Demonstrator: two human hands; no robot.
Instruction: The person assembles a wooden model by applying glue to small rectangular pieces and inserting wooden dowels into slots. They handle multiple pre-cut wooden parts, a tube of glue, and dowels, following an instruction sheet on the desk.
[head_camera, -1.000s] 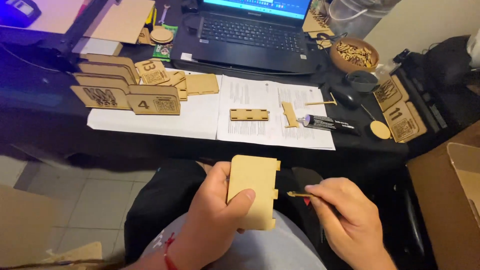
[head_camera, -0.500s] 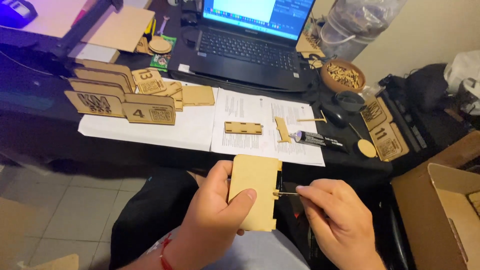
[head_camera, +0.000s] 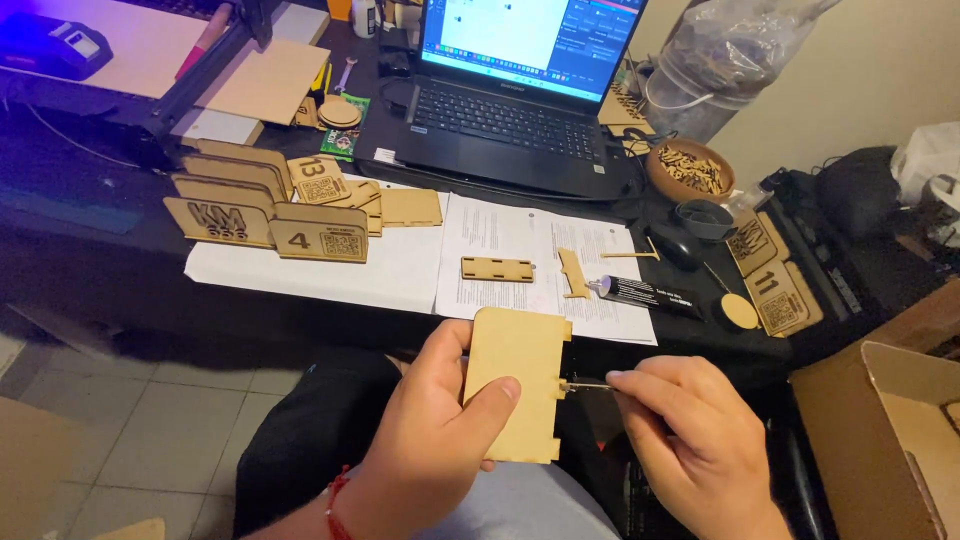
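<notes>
Head view: left hand (head_camera: 430, 430) clamped on flat pale wooden panel (head_camera: 515, 383), smooth, rectangular, notched along right edge, held upright over lap. Right hand (head_camera: 690, 440) pinches thin metal tool (head_camera: 585, 385), tip touching panel's notched edge. Black desk (head_camera: 90, 270) beyond: white paper sheets (head_camera: 400, 275), slotted wooden strip (head_camera: 497, 269), dark glue tube (head_camera: 645, 293), stack of wooden signs (head_camera: 270, 200), open laptop (head_camera: 510, 110), bowl of small wood bits (head_camera: 690, 172). Grey tiled floor (head_camera: 150, 440); cardboard box (head_camera: 880, 430) at right.

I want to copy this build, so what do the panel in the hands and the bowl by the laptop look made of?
Panel: apparently thin plywood or fibreboard, pale tan, matte, unpainted, with cleanly cut notched edges. The left hand holds it.
Bowl: looks like brown wood with a smooth finish, though its grain is too small to tell.
</notes>
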